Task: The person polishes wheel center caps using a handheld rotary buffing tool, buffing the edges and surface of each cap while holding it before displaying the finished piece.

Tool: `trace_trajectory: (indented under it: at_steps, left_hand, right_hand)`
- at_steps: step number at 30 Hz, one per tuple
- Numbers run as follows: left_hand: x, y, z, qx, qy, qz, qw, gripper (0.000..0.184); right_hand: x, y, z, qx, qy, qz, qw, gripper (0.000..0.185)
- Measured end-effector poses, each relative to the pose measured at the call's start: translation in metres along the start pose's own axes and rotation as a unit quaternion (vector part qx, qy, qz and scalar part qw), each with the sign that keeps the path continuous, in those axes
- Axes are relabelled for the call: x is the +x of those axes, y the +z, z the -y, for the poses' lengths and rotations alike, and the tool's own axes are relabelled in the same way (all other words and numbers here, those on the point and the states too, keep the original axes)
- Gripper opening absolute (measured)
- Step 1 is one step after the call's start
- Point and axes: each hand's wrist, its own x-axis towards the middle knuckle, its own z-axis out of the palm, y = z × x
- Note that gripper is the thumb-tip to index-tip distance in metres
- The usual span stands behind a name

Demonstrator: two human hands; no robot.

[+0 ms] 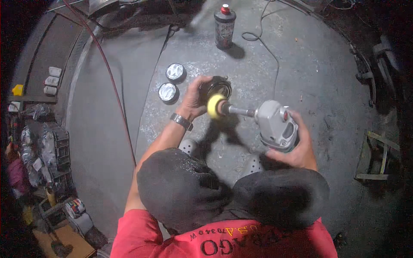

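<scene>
My left hand, with a watch on the wrist, is closed around the edge of a round black cap. My right hand grips the grey body of a small polisher. From the polisher a metal shaft reaches left to a yellow foam pad. That pad overlaps the cap's lower edge in view; I cannot tell whether they touch. Two round caps with shiny, emblem-like faces, one upper and one lower, lie on the floor left of my left hand.
A dark bottle with a red cap stands on the grey floor ahead. A thin cable and a reddish hose cross the floor. Wrapped items and small containers are at left, a metal frame at right.
</scene>
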Motion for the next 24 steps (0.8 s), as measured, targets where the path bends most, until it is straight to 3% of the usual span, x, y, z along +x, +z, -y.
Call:
trace_trajectory:
  at_steps: [5, 11, 17, 24]
  left_hand:
    - [-0.011, 0.018, -0.002, 0.047, -0.006, -0.011, 0.999, 0.042]
    - [-0.009, 0.012, -0.001, 0.093, -0.013, -0.011, 0.996, 0.047]
    - [-0.009, 0.015, -0.003, 0.102, -0.023, -0.001, 0.995, 0.050]
    - [-0.013, 0.017, -0.006, 0.060, -0.029, 0.019, 0.998, 0.051]
  right_hand:
    - [0.000, 0.000, -0.001, 0.041, 0.032, -0.053, 0.997, 0.103]
    - [-0.002, 0.004, 0.003, 0.106, 0.046, -0.032, 0.993, 0.106]
    - [-0.005, 0.000, -0.008, 0.026, 0.009, -0.035, 0.999, 0.106]
    - [-0.002, 0.002, -0.004, 0.076, 0.029, -0.039, 0.996, 0.105]
